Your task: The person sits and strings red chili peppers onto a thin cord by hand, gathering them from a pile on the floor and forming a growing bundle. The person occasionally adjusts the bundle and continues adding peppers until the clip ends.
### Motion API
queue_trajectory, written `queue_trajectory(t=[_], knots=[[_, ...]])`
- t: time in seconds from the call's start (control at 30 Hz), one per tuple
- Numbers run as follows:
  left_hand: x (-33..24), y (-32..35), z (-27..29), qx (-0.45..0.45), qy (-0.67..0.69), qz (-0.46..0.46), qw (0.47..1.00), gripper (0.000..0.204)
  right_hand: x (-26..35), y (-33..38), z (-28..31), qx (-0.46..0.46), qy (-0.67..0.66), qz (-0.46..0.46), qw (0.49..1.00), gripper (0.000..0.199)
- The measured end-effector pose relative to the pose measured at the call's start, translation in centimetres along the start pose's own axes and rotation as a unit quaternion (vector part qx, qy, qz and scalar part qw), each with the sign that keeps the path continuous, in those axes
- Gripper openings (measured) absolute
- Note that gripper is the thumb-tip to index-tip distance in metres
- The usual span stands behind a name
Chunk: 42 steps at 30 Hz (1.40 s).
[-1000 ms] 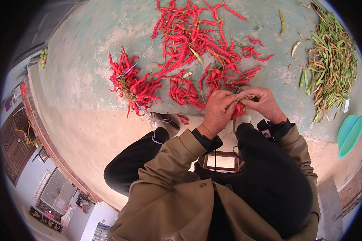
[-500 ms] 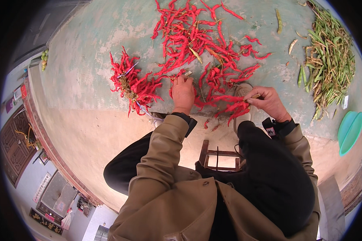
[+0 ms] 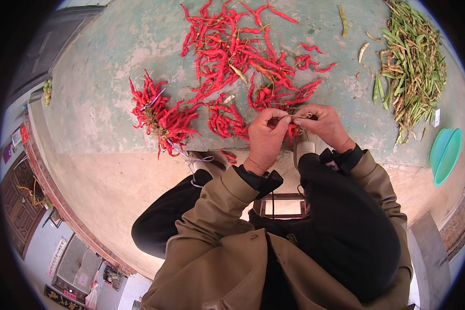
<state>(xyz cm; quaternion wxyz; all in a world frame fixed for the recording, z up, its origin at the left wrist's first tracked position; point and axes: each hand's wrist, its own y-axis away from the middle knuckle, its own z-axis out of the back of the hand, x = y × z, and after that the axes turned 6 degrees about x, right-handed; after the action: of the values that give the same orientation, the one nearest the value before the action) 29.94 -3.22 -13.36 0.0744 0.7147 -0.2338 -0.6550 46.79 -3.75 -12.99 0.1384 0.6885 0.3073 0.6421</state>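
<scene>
So, closest to you first: the low stool's brown frame shows between your knees, and your pale right shoe sits just below your hands; your left hand has thumb and forefinger pinched narrow at the stem end of a small bunch of red chilies, and your right hand is pinched there too, with dry brownish stems poking out along its fingers; the red ends hang between your hands, mostly covered, so I can't tell how many you've got; imo you want the pinch on the stems and off the flesh, ends lined up level, right hand steady while the left does the fiddly bit; firm but not hard, since those stems look thin and could snap;

a bit further out, just left of your left hand, there's a loose cluster of chilies in easy reach; left of that lies the big tied bundle, its pale purple string trailing toward your left shoe, so I'd mind that foot; past those, the main chili heap spreads over the worn green concrete, with a yellowish pod lying on it that I'd leave out of the bunch; off to the right there's a teal basin, and farther up a long pile of green and brown bean pods, well apart from your chilies
</scene>
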Motion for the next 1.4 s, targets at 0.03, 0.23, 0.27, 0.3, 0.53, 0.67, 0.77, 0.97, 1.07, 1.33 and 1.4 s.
queue_trajectory(t=[0.03, 0.23, 0.27, 0.3, 0.53, 0.67, 0.77, 0.97, 1.07, 1.33, 1.4], knots=[[0.0, 0.1, -0.3, 0.0, -0.02, 0.027, 0.999, 0.005, 0.1, 0.1, -0.1, -0.003, -0.016, -0.003, 1.0, 0.01], [0.5, 0.4, -0.6, 0.01, -0.188, -0.047, 0.981, 0.008, 0.2, 0.2, 0.0, -0.009, 0.014, -0.016, 1.0, 0.009], [0.6, 0.5, -0.7, 0.016, -0.225, -0.079, 0.971, 0.008, 0.1, 0.2, 0.0, -0.008, 0.026, -0.003, 1.0, 0.008], [0.8, 0.8, -0.7, 0.028, -0.261, -0.101, 0.96, 0.008, 0.0, 0.2, 0.0, -0.008, 0.039, 0.0, 0.999, 0.008], [5.0, -1.5, 6.1, -0.086, -0.27, -0.087, 0.955, 0.007, -0.5, 0.2, 0.6, -0.02, 0.027, 0.021, 0.999, 0.005], [7.0, -3.6, 13.6, -0.298, -0.106, 0.073, 0.946, 0.007, -0.5, 0.2, 1.2, -0.027, 0.006, 0.004, 1.0, 0.005], [7.1, -4.1, 15.0, -0.319, -0.108, 0.066, 0.939, 0.007, -0.6, 0.1, 1.4, -0.024, 0.016, 0.008, 1.0, 0.005], [6.2, -5.2, 11.7, -0.177, -0.532, -0.036, 0.827, 0.014, -0.9, 0.2, 1.6, -0.019, 0.01, 0.011, 1.0, 0.006], [6.7, -5.8, 10.8, -0.152, -0.578, -0.008, 0.802, 0.018, -1.2, 0.4, 1.8, -0.026, 0.022, 0.016, 0.999, 0.006], [7.0, -6.0, 11.0, -0.14, -0.533, -0.038, 0.833, 0.011, -1.9, 1.0, 2.5, -0.033, 0.009, 0.011, 0.999, 0.006], [6.5, -5.1, 10.7, -0.098, -0.494, -0.082, 0.86, 0.009, -1.9, 1.0, 2.6, -0.033, 0.013, 0.006, 0.999, 0.007]])
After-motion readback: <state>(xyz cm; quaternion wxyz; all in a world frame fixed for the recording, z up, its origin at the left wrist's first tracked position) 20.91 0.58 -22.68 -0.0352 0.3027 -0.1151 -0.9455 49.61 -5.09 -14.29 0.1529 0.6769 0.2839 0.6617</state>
